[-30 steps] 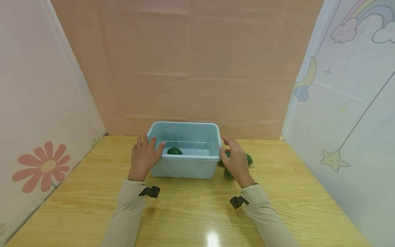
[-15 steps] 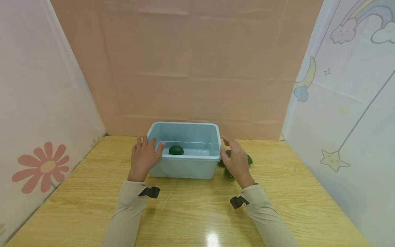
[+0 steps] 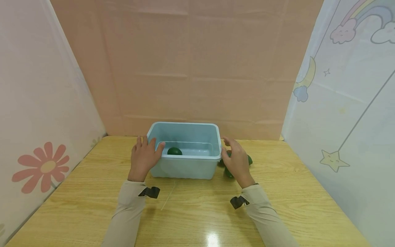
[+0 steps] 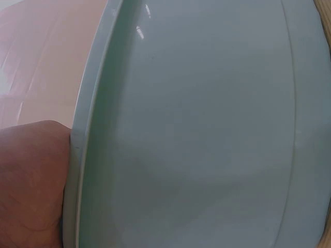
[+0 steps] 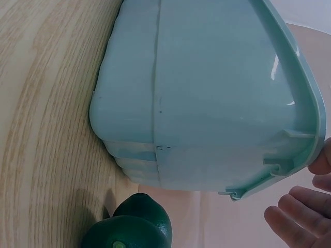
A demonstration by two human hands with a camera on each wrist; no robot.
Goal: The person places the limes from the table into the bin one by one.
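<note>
A light blue plastic bin (image 3: 185, 168) stands upright on the table. Inside it lies one dark green, avocado-like fruit (image 3: 174, 151), partly hidden by the front wall. My left hand (image 3: 143, 157) rests over the bin's left rim, its thumb inside and its fingers fairly straight. At the right rim is my right hand (image 3: 236, 161), thumb tip right at the edge; in the right wrist view its fingers (image 5: 302, 212) are spread loosely beyond the rim. Several more green fruits (image 5: 126, 232) lie beside the bin, partly behind my right hand.
The wood-grain table (image 3: 191, 209) extends in front of the bin and to both sides. Close behind the bin rises an orange-brown backdrop (image 3: 191, 68). Patterned white sheets (image 3: 342, 120) hang at the left and right sides.
The fruit in the bin has rolled slightly right and then back left. My right thumb has shifted a little to the right. The bin and my left hand stay in place.
</note>
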